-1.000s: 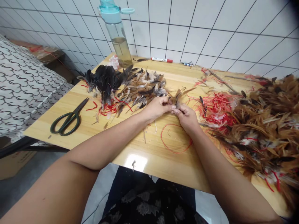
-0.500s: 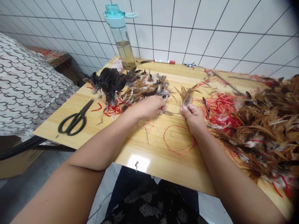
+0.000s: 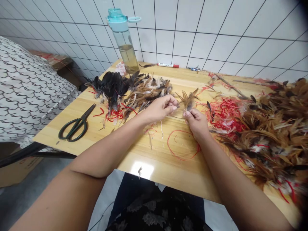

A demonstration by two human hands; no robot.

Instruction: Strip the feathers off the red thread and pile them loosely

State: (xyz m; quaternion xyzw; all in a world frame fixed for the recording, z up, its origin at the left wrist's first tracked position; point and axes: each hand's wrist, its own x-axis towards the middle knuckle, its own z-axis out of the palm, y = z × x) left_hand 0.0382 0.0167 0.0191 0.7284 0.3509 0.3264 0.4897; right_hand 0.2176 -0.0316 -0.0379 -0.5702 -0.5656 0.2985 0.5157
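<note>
The feather bunch (image 3: pixel 189 102) could splay if the right hand (image 3: pixel 197 122), pinching its base, slackens; the left hand's (image 3: pixel 166 107) grip I cannot tell.

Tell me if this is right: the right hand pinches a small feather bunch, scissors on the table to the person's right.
Wrong side: the scissors lie on the table to the person's left, as the head view shows. The right hand does pinch a small feather bunch.
</note>
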